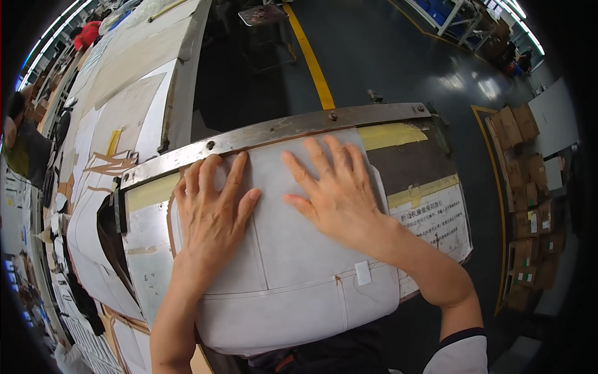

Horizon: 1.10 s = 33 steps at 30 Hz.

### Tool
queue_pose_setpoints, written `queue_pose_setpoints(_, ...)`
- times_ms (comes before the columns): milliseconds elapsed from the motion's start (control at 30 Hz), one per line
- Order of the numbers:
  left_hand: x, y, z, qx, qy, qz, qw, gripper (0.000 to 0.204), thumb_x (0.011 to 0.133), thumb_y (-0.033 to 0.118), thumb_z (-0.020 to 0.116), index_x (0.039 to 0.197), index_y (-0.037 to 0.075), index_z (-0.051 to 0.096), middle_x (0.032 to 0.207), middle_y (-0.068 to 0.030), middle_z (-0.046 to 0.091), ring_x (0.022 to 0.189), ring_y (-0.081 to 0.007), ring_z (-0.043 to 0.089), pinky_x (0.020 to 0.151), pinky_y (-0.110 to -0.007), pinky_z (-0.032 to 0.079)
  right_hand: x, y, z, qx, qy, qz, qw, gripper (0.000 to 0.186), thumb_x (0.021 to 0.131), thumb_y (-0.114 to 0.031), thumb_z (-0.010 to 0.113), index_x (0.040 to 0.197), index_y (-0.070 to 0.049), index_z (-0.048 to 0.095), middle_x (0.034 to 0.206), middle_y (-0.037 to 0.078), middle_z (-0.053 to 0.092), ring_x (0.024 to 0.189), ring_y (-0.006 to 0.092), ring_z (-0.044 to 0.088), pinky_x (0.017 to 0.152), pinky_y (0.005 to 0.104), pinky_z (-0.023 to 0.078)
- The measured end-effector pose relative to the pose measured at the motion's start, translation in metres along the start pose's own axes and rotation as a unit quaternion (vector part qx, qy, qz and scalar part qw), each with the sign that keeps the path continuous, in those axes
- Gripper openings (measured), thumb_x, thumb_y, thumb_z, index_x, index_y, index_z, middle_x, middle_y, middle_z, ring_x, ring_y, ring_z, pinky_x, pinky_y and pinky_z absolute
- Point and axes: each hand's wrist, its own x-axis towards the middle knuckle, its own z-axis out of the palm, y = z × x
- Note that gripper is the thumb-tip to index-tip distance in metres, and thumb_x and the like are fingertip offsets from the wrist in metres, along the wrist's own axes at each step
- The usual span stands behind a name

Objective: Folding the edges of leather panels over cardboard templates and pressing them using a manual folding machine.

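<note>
A pale grey-white panel with stitched seams and a small white tab lies on a metal machine bed. Its far edge meets a long bolted steel bar. My left hand rests on the panel's left part, fingers apart, fingertips at the bar. My right hand is spread on the right part, fingertips near the same bar. Yellow tape strips and a printed notice show on the bed to the right.
A long worktable with layered pieces runs along the left. People are at far left. A metal stool stands beyond the bar. Stacked cardboard boxes line the right, beside yellow floor lines.
</note>
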Motion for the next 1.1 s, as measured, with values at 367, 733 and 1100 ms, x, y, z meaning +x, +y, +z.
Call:
queue_pose_setpoints(367,0.005,0.008,0.012,0.087,0.048,0.011,0.995,0.047,0.097,0.032,0.071,0.140,0.012,0.064,0.130,-0.0141,0.055,0.121,-0.0355,0.055,0.098,-0.051,0.050,-0.023,0.013,0.001,0.002,0.006,0.021,1.000,0.066,0.100,-0.045,0.064,0.143,0.004,0.056,0.148,0.033,0.046,0.136,0.0538,0.044,0.111,0.0677,0.034)
queue_pose_setpoints(733,-0.002,0.003,0.001,0.051,-0.012,0.016,0.998,0.056,0.104,0.049,0.058,0.147,0.013,0.060,0.136,-0.0164,0.053,0.129,-0.0375,0.052,0.105,-0.052,0.046,-0.021,0.018,0.004,0.014,0.034,0.040,0.999,0.064,0.104,-0.049,0.053,0.141,0.003,0.058,0.145,0.033,0.047,0.143,0.0528,0.036,0.115,0.0665,0.027)
queue_pose_setpoints(1100,-0.019,-0.005,0.003,-0.050,-0.005,0.008,0.999,0.065,0.103,0.040,0.060,0.153,0.000,0.047,0.155,-0.0232,0.048,0.146,-0.0392,0.043,0.122,-0.049,0.033,-0.012,0.022,-0.012,-0.032,-0.026,0.048,0.998,0.060,0.100,-0.045,0.063,0.141,-0.001,0.058,0.144,0.026,0.051,0.136,0.0454,0.044,0.112,0.0618,0.033)
